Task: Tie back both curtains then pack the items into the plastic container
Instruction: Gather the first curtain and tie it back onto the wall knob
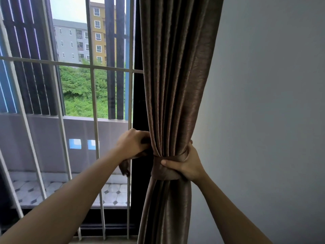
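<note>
Fingers: right hand point(187, 164) clamped on the tie-back point(164, 170) banding the brown curtain point(175, 85) beside the wall point(263, 103), left hand point(132, 144) pinching, apparently, its loose end; slackening either loosens the wrap.

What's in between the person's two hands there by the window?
In the head view, the gathered brown curtain hangs between the left hand and right hand, cinched by a matching tie-back band.

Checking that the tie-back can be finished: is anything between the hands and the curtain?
Nothing visible. The right hand grips the tie band wrapped around the gathered curtain; the left hand holds the band's loose end at the curtain's left edge.
</note>
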`<state>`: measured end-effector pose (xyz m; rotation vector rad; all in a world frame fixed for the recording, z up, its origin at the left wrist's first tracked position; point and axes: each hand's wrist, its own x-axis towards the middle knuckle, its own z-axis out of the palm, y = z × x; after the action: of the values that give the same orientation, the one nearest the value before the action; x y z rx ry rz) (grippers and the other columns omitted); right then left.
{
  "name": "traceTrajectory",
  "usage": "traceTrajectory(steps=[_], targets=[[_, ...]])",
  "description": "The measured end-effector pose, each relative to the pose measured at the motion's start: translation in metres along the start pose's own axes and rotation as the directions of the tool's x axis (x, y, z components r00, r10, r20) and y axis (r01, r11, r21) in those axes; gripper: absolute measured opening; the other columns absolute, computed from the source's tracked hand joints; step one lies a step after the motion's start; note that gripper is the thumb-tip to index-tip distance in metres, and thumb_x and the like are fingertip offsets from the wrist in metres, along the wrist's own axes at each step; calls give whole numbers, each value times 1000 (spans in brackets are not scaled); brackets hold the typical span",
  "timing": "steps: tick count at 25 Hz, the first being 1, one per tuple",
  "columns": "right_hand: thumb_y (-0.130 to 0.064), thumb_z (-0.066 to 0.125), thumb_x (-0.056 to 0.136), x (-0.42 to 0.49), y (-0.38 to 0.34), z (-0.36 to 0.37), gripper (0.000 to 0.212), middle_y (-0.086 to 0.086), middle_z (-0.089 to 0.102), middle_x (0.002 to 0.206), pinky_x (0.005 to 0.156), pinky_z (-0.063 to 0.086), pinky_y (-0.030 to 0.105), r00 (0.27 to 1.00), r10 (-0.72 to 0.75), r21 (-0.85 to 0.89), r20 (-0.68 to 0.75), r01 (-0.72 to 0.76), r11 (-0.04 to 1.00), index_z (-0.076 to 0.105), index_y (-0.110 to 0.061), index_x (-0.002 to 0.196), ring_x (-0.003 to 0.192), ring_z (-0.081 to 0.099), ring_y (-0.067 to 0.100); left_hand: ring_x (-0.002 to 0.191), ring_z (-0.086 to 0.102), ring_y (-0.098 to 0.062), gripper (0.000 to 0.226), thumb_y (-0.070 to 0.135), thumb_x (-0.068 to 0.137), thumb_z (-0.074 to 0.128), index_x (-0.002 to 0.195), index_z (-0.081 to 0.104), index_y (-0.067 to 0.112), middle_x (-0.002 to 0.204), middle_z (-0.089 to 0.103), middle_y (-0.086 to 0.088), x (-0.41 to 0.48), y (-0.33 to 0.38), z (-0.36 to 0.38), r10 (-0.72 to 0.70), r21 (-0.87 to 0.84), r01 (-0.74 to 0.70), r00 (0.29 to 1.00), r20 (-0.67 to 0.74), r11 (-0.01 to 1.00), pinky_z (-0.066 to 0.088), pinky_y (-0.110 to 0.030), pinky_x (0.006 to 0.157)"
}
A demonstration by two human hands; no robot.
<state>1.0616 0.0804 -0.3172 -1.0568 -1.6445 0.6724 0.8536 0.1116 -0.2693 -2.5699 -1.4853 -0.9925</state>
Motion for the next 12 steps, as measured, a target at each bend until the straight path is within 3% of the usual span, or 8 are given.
traceTrajectory(steps=[3,7,9,12], targets=[[-35,89,55,-8,3,9,82,-23,62,109,87,52,21,997,-12,14,-81,13,1000,49,-25,125,101,61,0,71,63,-22,24,45,85,58,93,70,26,71,64,0,-4,-23,-1,-110,217,103,994,19,971,44,-29,59],[-32,87,59,-17,6,4,86,-11,61,119,90,53,27,990,23,34,142,-28,999,41,-28,131,105,62,7,60,59,-8,28,47,79,66,74,67,19,63,64,3,-21,-34,-20,-48,99,34,988,145,995,45,-28,58],[-28,85,64,-23,6,0,81,-13,59,121,90,53,24,984,27,9,176,-29,1000,40,-30,132,106,60,7,50,53,-2,35,60,74,57,58,53,29,49,52,14,-47,-30,-30,-9,57,4,995,99,998,36,-15,50],[-28,82,68,-28,-1,-4,72,-21,56,117,85,49,12,977,8,-32,213,-1,999,42,-32,128,105,58,2,41,50,-3,35,67,70,44,55,44,35,43,47,13,-85,-17,-29,-55,73,51,998,41,996,33,-12,45]])
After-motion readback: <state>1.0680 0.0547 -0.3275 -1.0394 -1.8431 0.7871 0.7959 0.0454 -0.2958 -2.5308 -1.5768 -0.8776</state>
